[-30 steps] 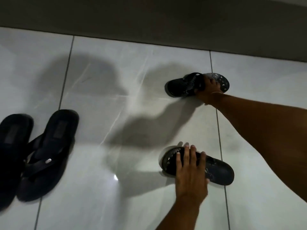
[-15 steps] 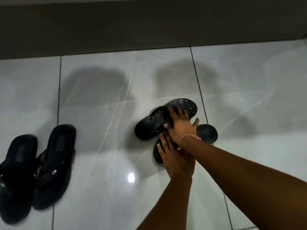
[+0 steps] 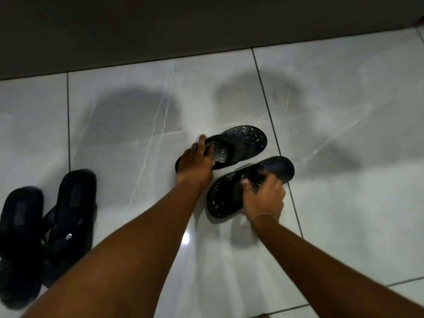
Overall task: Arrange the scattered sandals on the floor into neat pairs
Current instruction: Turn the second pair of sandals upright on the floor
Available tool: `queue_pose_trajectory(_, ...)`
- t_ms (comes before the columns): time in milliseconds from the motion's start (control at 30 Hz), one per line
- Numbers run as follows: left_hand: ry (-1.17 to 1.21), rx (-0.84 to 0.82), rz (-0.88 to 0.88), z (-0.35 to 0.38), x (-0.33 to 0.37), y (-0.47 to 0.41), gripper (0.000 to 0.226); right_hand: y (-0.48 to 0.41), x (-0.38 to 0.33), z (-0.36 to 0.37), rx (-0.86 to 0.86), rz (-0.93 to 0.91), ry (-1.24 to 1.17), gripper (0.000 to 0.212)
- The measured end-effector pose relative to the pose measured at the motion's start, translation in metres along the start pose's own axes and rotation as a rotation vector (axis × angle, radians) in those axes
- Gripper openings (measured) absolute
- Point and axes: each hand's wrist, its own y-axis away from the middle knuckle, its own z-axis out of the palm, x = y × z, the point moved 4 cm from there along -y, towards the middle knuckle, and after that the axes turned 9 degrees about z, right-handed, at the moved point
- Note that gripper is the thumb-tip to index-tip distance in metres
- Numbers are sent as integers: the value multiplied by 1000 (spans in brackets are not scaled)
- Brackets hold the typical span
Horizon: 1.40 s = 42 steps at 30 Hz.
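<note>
Hands each grip one black perforated rubber slide: my left hand [image 3: 195, 165] the far slide [image 3: 245, 141], my right hand [image 3: 263, 198] the near slide [image 3: 226, 196]. Black strapped flip-flop pair [image 3: 46, 223] well left, nothing between.

We count four black sandals on the pale grey tiled floor [image 3: 344, 203]. Two are black slide sandals with a patterned, perforated footbed: the far slide [image 3: 241, 143] and the near slide [image 3: 231, 191]. Two are plain black thong sandals with thick soles at the left: the inner thong sandal [image 3: 73, 210], bearing one small silver stud, and the outer thong sandal [image 3: 20, 228]. We see two bare hands: the left hand [image 3: 195, 164] and the right hand [image 3: 263, 198].
</note>
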Motion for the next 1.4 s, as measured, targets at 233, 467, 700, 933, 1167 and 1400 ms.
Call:
queue_pose_trajectory(233,-130,-54,76,-6,-55,9,57,7,20,37,-98,-146,296,82)
queue_pose_trajectory(467,-188,-34,319,-57,-88,-1,56,-54,20,5,-122,-417,564,92)
queue_pose_trajectory(700,-106,-179,227,11,-42,32,62,-42,1,20,-252,-668,656,97)
queue_pose_trajectory(933,84,-17,100,14,-8,50,55,-32,0,24,-233,-735,697,98)
queue_pose_trajectory(1167,-142,-197,235,28,-12,90,92,-28,22,19,-233,-693,658,103)
queue_pose_trajectory(1400,-30,-67,-46,-10,-71,11,94,-4,41,23,-253,-566,606,107)
